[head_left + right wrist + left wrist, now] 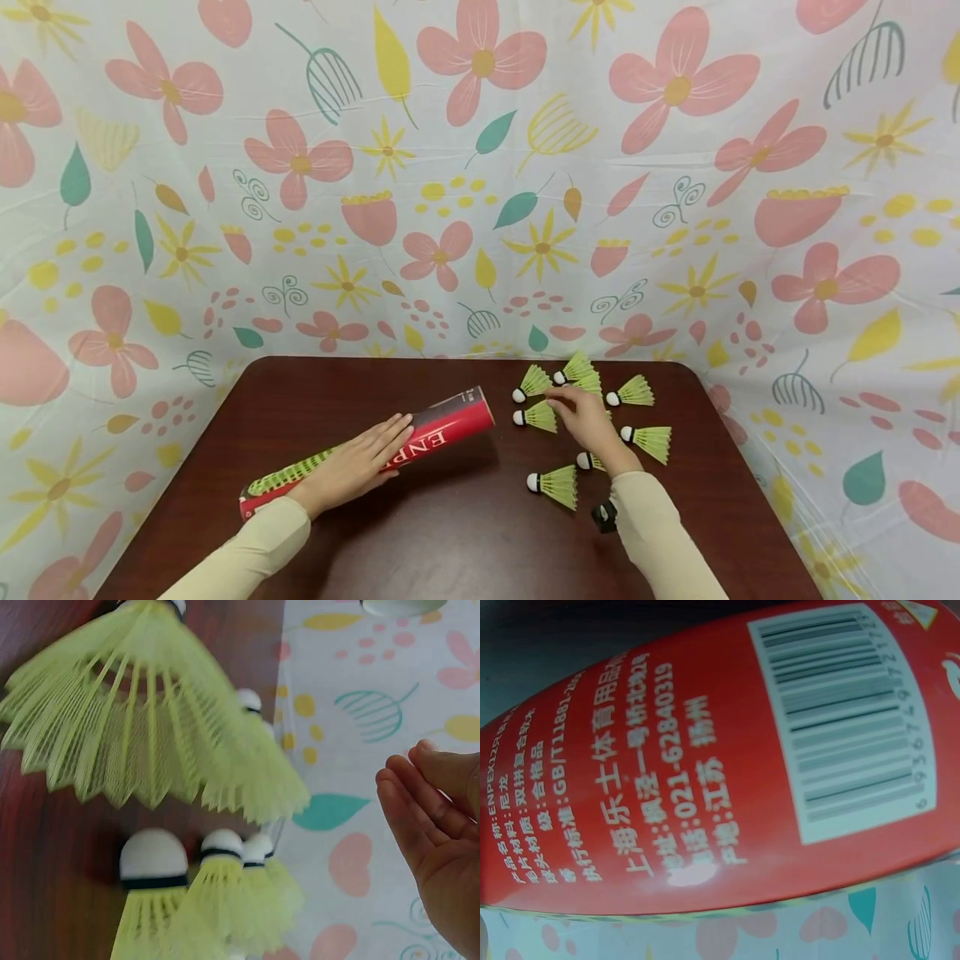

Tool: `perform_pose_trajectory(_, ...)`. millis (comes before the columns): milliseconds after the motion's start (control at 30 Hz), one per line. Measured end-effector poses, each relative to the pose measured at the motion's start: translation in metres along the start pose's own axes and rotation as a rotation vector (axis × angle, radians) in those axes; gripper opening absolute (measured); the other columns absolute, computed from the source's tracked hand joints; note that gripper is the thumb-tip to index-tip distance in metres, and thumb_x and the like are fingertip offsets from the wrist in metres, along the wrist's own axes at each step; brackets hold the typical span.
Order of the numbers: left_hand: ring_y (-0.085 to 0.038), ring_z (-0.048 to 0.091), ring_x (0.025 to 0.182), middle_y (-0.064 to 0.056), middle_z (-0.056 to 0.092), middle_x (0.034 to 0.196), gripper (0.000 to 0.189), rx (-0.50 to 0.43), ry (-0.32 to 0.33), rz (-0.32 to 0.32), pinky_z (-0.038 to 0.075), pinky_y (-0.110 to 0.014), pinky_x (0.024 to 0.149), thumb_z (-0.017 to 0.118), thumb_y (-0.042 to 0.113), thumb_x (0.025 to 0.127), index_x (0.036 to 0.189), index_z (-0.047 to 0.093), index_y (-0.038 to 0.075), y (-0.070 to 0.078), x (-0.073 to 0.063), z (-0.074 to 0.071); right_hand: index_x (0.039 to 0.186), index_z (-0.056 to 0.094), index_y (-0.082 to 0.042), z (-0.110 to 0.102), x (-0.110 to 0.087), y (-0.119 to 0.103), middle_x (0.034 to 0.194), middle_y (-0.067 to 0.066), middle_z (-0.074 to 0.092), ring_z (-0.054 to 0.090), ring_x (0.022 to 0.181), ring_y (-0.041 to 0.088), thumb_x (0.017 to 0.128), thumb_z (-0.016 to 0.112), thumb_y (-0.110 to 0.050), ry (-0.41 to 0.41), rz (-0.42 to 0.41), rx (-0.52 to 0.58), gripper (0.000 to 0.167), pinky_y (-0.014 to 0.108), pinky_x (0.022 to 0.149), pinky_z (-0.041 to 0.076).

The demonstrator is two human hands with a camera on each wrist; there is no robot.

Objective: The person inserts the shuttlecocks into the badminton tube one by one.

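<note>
In the head view, a red and black shuttlecock tube (450,421) lies slanted on the table, its right end farther back. My left hand (352,471) rests over the middle of it, fingers stretched along its top and thumb on the near side. The tube's printed red side (652,787) fills the left wrist view. My right hand (588,421) is over a group of yellow shuttlecocks, fingertips beside a shuttlecock (534,382) with a white head. In the right wrist view its slightly bent fingers hold nothing, near several blurred shuttlecocks (135,712).
More shuttlecocks lie on the right of the dark table (450,533): one (553,485) toward the front, one (648,442) right of my hand and one (632,392) behind. My forearm and hand partly hide others. A flowered cloth (480,208) hangs behind the table.
</note>
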State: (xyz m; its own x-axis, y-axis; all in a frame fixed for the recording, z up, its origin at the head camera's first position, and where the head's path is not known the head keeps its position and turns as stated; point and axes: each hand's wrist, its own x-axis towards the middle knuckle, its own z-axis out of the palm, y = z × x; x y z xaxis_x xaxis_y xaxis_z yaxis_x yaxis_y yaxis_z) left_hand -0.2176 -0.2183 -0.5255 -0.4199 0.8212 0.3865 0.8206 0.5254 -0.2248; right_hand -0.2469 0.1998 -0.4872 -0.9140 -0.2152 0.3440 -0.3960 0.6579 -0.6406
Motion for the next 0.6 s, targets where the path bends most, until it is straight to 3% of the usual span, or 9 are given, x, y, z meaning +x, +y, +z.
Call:
perform_pose_trajectory(200, -0.028, 0.029, 0.142, -0.014, 0.025, 0.157, 0.080, 0.008, -0.020, -0.006, 0.039, -0.042, 0.106, 0.064, 0.039, 0.092, 0.151, 0.026, 0.002, -0.001, 0.000, -0.002, 0.120, 0.066, -0.003, -0.003, -0.005, 0.013, 0.119, 0.018, 0.064, 0.064, 0.099, 0.031, 0.094, 0.062, -0.010, -0.045, 0.113, 0.015, 0.027, 0.044, 0.078, 0.055)
perform_pose_trajectory(400, -0.028, 0.029, 0.142, -0.013, 0.024, 0.157, 0.097, -0.018, -0.032, -0.023, 0.038, -0.042, 0.107, 0.081, 0.030, 0.077, 0.152, 0.025, 0.003, 0.003, 0.000, -0.002, 0.121, 0.064, 0.001, 0.004, -0.007, 0.027, 0.118, 0.019, 0.064, 0.063, 0.103, 0.034, 0.094, 0.062, -0.012, -0.085, 0.179, -0.007, 0.030, 0.051, 0.086, 0.050)
perform_pose_trajectory(533, -0.026, 0.027, 0.143, -0.011, 0.022, 0.158, 0.098, -0.027, -0.045, -0.036, 0.035, -0.040, 0.109, 0.080, 0.031, 0.078, 0.152, 0.023, 0.004, 0.005, -0.001, -0.001, 0.119, 0.065, 0.002, 0.013, -0.009, 0.034, 0.116, 0.019, 0.065, 0.063, 0.103, 0.034, 0.094, 0.062, -0.013, -0.115, 0.234, -0.008, 0.029, 0.050, 0.085, 0.051)
perform_pose_trajectory(600, -0.026, 0.028, 0.142, -0.011, 0.023, 0.158, 0.097, -0.024, -0.037, -0.035, 0.033, -0.038, 0.111, 0.081, 0.031, 0.077, 0.152, 0.025, 0.004, 0.005, -0.001, -0.001, 0.116, 0.066, 0.003, 0.017, -0.009, 0.038, 0.112, 0.018, 0.067, 0.065, 0.097, 0.030, 0.094, 0.062, -0.013, -0.122, 0.248, -0.014, 0.028, 0.043, 0.077, 0.054)
